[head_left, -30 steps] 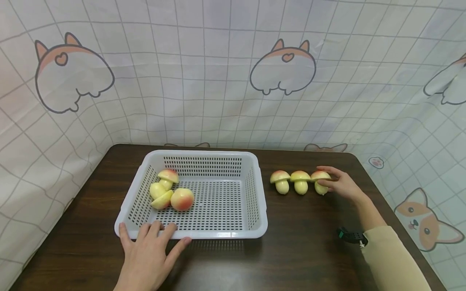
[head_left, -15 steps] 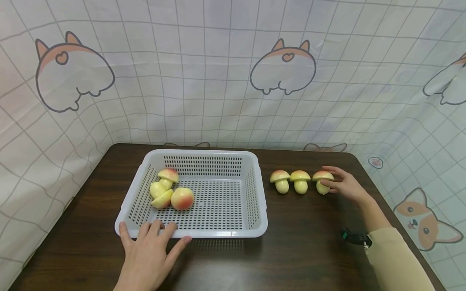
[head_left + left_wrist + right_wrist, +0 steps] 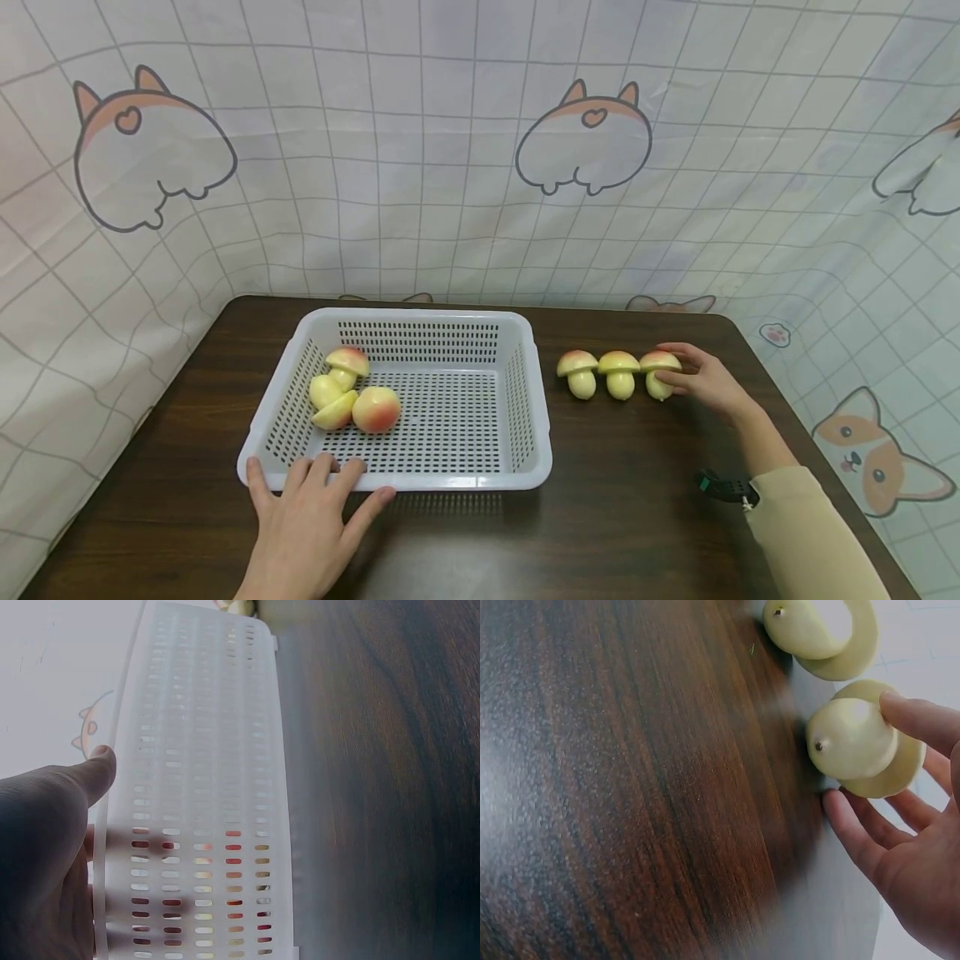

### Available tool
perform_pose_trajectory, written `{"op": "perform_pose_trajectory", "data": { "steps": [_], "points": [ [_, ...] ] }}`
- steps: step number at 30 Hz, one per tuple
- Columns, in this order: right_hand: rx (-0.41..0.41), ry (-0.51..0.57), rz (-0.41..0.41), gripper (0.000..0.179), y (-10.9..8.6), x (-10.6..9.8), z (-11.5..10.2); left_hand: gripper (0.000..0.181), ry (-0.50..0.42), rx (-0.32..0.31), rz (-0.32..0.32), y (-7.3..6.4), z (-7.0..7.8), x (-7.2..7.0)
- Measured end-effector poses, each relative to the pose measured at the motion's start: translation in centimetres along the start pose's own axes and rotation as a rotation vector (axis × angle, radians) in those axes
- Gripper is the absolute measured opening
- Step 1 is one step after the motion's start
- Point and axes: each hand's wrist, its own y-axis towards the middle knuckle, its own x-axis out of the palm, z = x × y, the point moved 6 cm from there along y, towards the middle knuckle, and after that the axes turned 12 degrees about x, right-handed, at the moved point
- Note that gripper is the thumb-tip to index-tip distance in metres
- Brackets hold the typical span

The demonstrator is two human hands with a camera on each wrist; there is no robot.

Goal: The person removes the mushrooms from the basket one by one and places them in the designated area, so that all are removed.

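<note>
Three mushroom-shaped toys with yellow-red caps and pale stems stand in a row right of the white plastic basket (image 3: 531, 479). My right hand (image 3: 708, 383) holds the rightmost toy mushroom (image 3: 658, 385), thumb on its stem side and fingers behind and below it; the wrist view shows that toy mushroom (image 3: 855, 742) close up. It sits beside the middle toy mushroom (image 3: 619, 379); the left one (image 3: 577, 379) is just past that. My left hand (image 3: 303, 521) grips the basket's near rim, fingers bent over it; in the left wrist view finger shadows show through the perforated wall (image 3: 202, 787).
Inside the basket, on the left, lie more toy mushrooms (image 3: 347, 365) and a round peach-coloured piece (image 3: 377, 410). The dark wooden table (image 3: 615, 500) ends at a patterned cloth (image 3: 465, 167) at the back and sides. A black band (image 3: 726, 486) circles my right wrist.
My right hand drew the rightmost toy mushroom a little right, apart from the middle one, then brought it back left beside it. The left hand and basket stay still.
</note>
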Motion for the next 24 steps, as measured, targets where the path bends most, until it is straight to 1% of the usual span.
{"op": "perform_pose_trajectory", "data": {
  "steps": [8, 17, 24],
  "points": [
    [-0.011, -0.002, 0.003, 0.065, -0.1, -0.05, 0.03, 0.052, 0.002, 0.007, 0.024, -0.04, 0.09, -0.13],
    [-0.01, 0.016, -0.014, 0.067, -0.11, -0.19, 0.39, 0.053, 0.001, 0.002, 0.012, -0.05, 0.02, 0.01],
    [-0.007, 0.021, -0.026, 0.069, -0.45, -0.19, 0.0, 0.053, 0.0, 0.001, 0.013, -0.04, -0.02, 0.06]
  ]
}}
